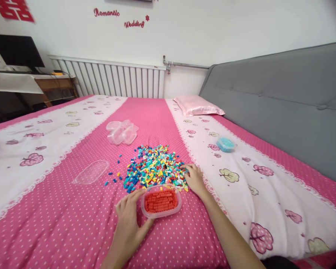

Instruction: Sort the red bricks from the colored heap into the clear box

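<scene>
1. The clear tub [162,215] sits on the pink bedcover [182,239], at the near edge of the loose block pile [155,166]
2. The left hand [131,216] grips the tub's left side, fingers at the far corner and thumb at the near one
3. The right hand [195,179] has its fingers curled down at the pile's right edge; whether they pinch a block, I can't tell
4. The tub looks light, thin-walled and slightly bendy, probably slick; its rim seems the best hold, without squeezing hard
5. The red blocks [161,201] inside, packed in rows, look hard, small and light, likely easy to jostle; fingertips on opposite sides should suit each one
</scene>
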A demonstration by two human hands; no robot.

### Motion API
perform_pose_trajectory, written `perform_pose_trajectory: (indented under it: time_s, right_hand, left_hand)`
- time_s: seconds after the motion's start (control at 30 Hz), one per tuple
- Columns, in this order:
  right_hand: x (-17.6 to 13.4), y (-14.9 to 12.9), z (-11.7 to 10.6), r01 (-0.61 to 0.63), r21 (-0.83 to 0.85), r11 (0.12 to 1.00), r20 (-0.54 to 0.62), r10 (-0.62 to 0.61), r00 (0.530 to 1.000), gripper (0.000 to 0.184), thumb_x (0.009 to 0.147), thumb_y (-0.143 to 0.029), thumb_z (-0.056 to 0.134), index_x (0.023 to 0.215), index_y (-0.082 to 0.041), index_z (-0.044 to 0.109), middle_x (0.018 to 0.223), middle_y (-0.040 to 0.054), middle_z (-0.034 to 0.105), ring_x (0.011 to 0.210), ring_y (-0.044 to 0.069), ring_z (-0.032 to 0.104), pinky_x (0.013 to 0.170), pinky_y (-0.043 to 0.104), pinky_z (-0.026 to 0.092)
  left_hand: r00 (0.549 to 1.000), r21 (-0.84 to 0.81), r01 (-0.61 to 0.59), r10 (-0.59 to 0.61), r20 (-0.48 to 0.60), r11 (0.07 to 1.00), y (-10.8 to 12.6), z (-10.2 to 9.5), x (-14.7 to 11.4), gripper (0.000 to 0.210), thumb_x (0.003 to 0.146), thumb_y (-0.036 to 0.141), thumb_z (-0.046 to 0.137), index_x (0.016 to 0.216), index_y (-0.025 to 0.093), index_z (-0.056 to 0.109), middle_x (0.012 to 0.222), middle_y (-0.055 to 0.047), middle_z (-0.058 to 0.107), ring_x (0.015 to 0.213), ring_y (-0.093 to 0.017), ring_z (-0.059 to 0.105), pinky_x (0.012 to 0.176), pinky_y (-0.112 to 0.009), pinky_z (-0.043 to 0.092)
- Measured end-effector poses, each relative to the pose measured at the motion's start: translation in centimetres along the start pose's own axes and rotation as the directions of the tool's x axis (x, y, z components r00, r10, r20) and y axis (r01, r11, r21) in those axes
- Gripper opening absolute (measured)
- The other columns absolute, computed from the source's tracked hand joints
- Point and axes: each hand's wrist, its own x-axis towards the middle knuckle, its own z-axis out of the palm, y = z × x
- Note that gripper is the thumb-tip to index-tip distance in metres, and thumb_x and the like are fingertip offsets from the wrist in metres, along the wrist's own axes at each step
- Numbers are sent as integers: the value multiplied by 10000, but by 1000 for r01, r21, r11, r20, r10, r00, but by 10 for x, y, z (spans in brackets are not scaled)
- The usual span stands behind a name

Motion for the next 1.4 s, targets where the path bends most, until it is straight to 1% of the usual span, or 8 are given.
perform_pose_trajectory:
  time_s: [0.17,0.3,0.43,0.57,0.7,0.87,1.1,1.4]
  right_hand:
    - [-2,-2,-2,33,-23,999,52,-32,998,373,956,-247,511,1253,-338,717,1308,85,598,1222,310,498,1010,503,383]
    - [1,-2,-1,32,-15,999,72,-31,997,365,936,-249,552,1243,-349,722,1360,89,584,1267,340,472,1014,542,362]
    - [4,0,1,19,32,999,51,-21,998,302,877,-207,613,1110,-341,750,1272,60,624,1219,310,503,1003,510,372]
    - [6,2,2,-6,100,995,-7,6,1000,217,834,-205,647,999,-289,759,1194,71,637,1179,311,525,1001,510,386]
    - [7,3,2,1,191,982,-69,13,998,219,833,-215,627,981,-284,774,1185,78,649,1176,307,544,1034,517,384]
    - [9,5,2,58,322,945,-99,-27,995,236,824,-202,594,980,-270,757,1100,41,738,1124,276,621,1056,503,409]
    - [11,10,5,112,482,869,-127,-56,990,191,805,-240,598,968,-223,697,1037,57,774,984,223,725,984,407,513]
    - [9,8,2,102,457,884,-160,-31,987,208,757,-430,695,770,-232,636,807,36,732,767,239,669,801,392,518]
  left_hand:
    - [1000,-1,3,-3,13,1000,-1,0,-1,540,918,363,615,1416,264,431,1363,-108,594,1227,-325,530,1017,-507,383]
    - [1000,-4,5,-5,20,1000,0,-1,-1,537,923,358,607,1418,264,422,1373,-113,589,1236,-328,530,1025,-514,377]
    - [1000,-2,1,-1,17,1000,2,-1,0,534,916,363,617,1409,272,433,1359,-104,601,1223,-327,545,1016,-502,387]
    - [1000,6,1,-1,7,1000,3,-2,2,531,912,360,626,1403,271,445,1344,-100,610,1201,-325,555,1000,-493,396]
    - [1000,3,-1,1,3,1000,2,-2,1,536,909,365,633,1404,270,450,1348,-99,608,1209,-326,554,1006,-488,394]
    - [1000,8,-18,18,2,1000,2,-2,1,544,908,369,632,1407,261,448,1348,-101,613,1209,-320,562,1011,-482,394]
    - [1000,3,-7,7,2,1000,3,-3,1,540,905,357,631,1407,267,456,1358,-100,613,1231,-321,559,1021,-481,400]
    - [1000,-5,-4,4,6,1000,4,-3,1,528,905,351,625,1400,269,462,1354,-97,617,1221,-319,563,1019,-481,394]
